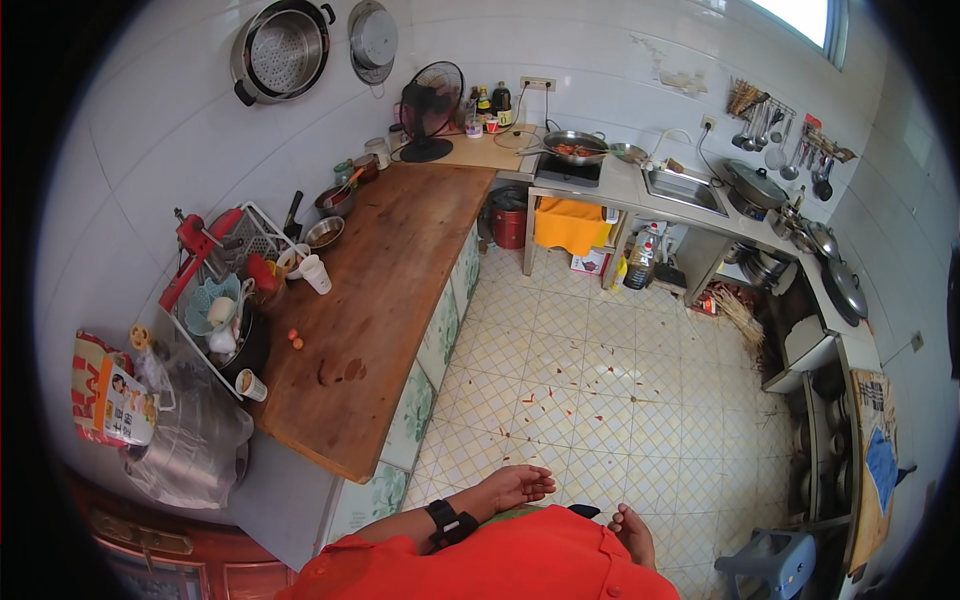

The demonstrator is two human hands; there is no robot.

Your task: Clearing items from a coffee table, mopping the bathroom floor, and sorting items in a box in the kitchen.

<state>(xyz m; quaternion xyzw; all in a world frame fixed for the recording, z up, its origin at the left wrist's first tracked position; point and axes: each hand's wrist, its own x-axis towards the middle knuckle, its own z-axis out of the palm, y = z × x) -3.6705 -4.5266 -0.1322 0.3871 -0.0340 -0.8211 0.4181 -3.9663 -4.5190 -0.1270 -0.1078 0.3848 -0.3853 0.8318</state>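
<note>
My left hand [521, 487] is held in front of my red shirt, its fingers stretched out with nothing in them. A black band [450, 522] is strapped round that wrist. My right hand [633, 533] is at the lower middle, close against the shirt. Its fingers are curled in and nothing shows in them; the shirt hides part of it. Both hands are over the tiled floor [580, 430], where small red scraps [563, 393] lie scattered. Neither hand touches the wooden counter [370, 300] to the left.
A wok [577, 149] with red food sits on a hob at the back, beside a sink [686, 188]. On the left counter stand a dish rack [222, 243], bowls and a paper cup [315, 274]. A fan [430, 112] fills the corner. A blue-grey stool [769, 566] stands low right.
</note>
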